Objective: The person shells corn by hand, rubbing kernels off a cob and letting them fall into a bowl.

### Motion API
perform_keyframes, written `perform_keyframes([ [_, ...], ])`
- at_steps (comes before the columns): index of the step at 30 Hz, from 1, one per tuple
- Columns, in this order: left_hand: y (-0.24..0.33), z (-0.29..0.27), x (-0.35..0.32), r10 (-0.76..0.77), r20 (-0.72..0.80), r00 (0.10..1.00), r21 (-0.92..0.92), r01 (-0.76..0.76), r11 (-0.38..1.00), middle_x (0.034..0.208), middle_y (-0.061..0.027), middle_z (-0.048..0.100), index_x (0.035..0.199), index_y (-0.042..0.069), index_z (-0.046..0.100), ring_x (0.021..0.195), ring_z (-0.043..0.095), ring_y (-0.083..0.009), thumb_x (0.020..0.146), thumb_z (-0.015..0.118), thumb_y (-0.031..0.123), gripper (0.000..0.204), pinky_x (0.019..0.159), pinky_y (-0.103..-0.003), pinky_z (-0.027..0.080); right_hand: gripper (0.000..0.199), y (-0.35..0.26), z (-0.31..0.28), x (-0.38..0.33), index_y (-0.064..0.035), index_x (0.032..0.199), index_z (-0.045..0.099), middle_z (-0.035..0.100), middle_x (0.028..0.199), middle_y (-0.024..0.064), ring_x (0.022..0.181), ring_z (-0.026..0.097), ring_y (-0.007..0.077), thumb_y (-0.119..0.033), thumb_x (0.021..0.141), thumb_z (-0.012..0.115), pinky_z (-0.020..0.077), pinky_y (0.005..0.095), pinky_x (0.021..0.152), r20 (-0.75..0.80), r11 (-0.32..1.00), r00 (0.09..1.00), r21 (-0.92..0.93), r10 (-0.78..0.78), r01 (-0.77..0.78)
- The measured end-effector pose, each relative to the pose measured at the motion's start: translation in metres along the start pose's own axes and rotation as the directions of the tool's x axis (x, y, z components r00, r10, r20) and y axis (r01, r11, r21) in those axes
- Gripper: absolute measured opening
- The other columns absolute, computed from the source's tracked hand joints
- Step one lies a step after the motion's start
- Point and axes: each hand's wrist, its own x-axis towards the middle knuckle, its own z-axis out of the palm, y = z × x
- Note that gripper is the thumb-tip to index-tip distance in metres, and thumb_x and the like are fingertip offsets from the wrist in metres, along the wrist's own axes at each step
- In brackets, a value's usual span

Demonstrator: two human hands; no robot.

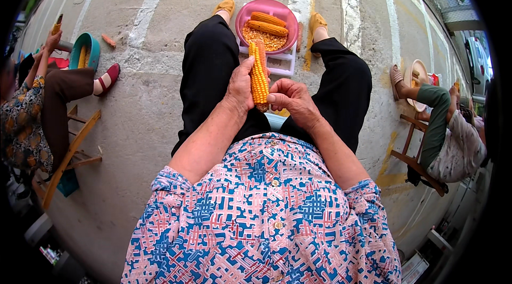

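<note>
My left hand (241,85) is wrapped around a dried yellow ear of corn (258,73), held upright between my knees. Along the ear's right side a strip of bare reddish cob shows, with kernels stripped off. My right hand (296,104) has its fingers curled, the thumb and fingertips pressed at the ear's lower right side; whether loose kernels are in them I cannot tell. Just beyond the ear stands a pink basin (292,14), holding two whole ears of corn (268,28) above a layer of loose kernels (272,42).
The basin rests on a pale plastic stool (285,64) between my feet. A stripped cob (108,40) lies on the concrete at left. One seated person (37,118) is at left beside a teal basin (95,49), another (453,145) at right by a beige basin (421,73).
</note>
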Motion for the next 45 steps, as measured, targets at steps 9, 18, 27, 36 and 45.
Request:
perform_keyframes([
  [9, 0.001, 0.002, -0.001, 0.018, -0.026, 1.0, 0.012, -0.018, 1.0, 0.078, -0.011, 0.059, 0.101, -0.001, 0.052, 0.063, 0.057, -0.0172, 0.093, 0.044, 0.035, 0.038, 0.059, -0.029, 0.051, 0.017, -0.002, 0.003, -0.003, 0.0001, 0.086, 0.063, 0.062, 0.074, 0.0023, 0.063, 0.055, 0.0069, -0.015, 0.08, 0.07, 0.0472, 0.0204, 0.06, -0.032, 0.993, 0.996, -0.084, -0.086, 0.083],
  [18, -0.002, -0.008, 0.007, -0.016, 0.0, 1.0, -0.035, 0.016, 0.999, 0.083, -0.012, 0.059, 0.109, 0.001, 0.048, 0.065, 0.058, -0.0193, 0.095, 0.042, 0.034, 0.036, 0.058, -0.031, 0.051, 0.013, -0.001, 0.006, -0.005, 0.0015, 0.087, 0.064, 0.062, 0.074, 0.002, 0.064, 0.055, 0.0064, -0.011, 0.084, 0.065, 0.0475, 0.0205, 0.06, -0.027, 0.956, 0.979, -0.221, -0.203, 0.192],
  [27, -0.001, -0.008, 0.007, -0.02, 0.006, 1.0, -0.047, 0.021, 0.999, 0.083, -0.0125, 0.06, 0.11, 0.001, 0.048, 0.066, 0.058, -0.0199, 0.095, 0.041, 0.034, 0.037, 0.058, -0.031, 0.051, 0.013, 0.001, 0.006, -0.005, -0.0005, 0.087, 0.059, 0.06, 0.074, 0.0019, 0.064, 0.056, 0.007, -0.013, 0.089, 0.059, 0.0473, 0.0203, 0.06, -0.05, 0.986, 0.99, -0.117, -0.129, 0.123],
  [36, 0.002, 0.002, -0.001, -0.003, -0.032, 0.999, -0.031, 0.002, 1.0, 0.078, -0.0102, 0.06, 0.102, 0.0, 0.053, 0.064, 0.059, -0.0172, 0.094, 0.043, 0.035, 0.038, 0.059, -0.029, 0.051, 0.009, 0.01, -0.001, -0.003, -0.0037, 0.085, 0.057, 0.062, 0.077, 0.0046, 0.063, 0.058, 0.0088, -0.012, 0.085, 0.057, 0.0466, 0.0193, 0.057, -0.093, 0.97, 0.994, 0.242, 0.064, -0.04],
  [45, 0.002, 0.002, 0.0, 0.014, -0.04, 0.999, -0.008, -0.014, 1.0, 0.078, -0.0103, 0.06, 0.102, 0.0, 0.052, 0.064, 0.058, -0.0171, 0.092, 0.045, 0.035, 0.038, 0.059, -0.03, 0.051, 0.014, 0.006, 0.003, -0.003, -0.0008, 0.089, 0.059, 0.06, 0.076, 0.0017, 0.061, 0.055, 0.0054, -0.013, 0.084, 0.062, 0.044, 0.0159, 0.055, -0.065, 0.975, 0.997, 0.221, 0.051, -0.035],
])
